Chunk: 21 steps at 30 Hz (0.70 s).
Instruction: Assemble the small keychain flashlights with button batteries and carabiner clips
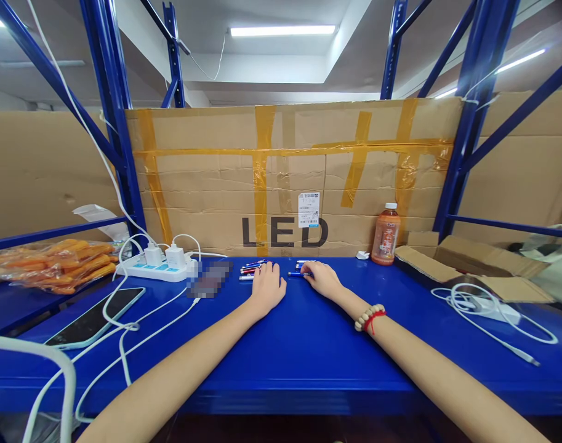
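Observation:
My left hand (268,288) rests palm down on the blue shelf top, fingers stretched out and slightly apart, beside a small group of pens (250,270). A silver pen (246,278) lies nearest me in that group, its right end meeting or passing under my fingers. My right hand (324,280) has its fingers bent and pinched on the end of a blue pen (294,274), which lies flat and points left. Behind those fingers lie a few more pens (301,264), partly hidden by the hand.
At left are a power strip (157,269) with chargers, white cables, a phone (96,317) and bagged orange items (63,264). An orange drink bottle (386,235), an open carton (469,258) and a coiled cable (488,307) stand right. A cardboard panel (207,184) closes the back.

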### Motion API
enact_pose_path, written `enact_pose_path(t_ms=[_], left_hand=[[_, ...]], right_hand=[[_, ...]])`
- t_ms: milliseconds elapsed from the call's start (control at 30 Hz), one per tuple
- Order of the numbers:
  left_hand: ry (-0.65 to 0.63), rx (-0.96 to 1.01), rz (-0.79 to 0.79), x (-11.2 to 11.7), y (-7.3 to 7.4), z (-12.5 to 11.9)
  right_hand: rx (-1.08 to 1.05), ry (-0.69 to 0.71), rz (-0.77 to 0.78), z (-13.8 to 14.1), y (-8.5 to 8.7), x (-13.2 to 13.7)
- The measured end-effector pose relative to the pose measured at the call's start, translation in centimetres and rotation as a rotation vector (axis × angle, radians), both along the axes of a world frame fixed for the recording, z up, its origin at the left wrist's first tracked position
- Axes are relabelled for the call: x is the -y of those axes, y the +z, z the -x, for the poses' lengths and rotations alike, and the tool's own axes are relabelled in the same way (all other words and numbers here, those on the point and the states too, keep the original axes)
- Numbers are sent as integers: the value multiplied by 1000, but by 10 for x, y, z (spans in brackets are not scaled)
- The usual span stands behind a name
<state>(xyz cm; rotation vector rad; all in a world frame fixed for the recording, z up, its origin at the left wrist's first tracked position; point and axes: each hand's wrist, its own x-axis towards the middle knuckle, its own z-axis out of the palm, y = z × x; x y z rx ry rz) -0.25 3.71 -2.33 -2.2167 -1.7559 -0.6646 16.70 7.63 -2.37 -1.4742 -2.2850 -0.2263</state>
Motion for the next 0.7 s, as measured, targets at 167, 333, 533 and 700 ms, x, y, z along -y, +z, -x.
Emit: enact_pose_path(t_ms=[167, 333, 533, 700], left_hand=[[165, -36, 15, -2, -2, 2], [212, -61, 56, -4, -2, 5], [123, -91, 85, -3, 2, 6], [5, -74, 94, -6, 1, 6]], right_hand=[[35, -98, 10, -1, 0, 0], [50, -201, 19, -1, -3, 0], [54, -272, 21, -2, -7, -2], [28, -292, 12, -4, -10, -5]])
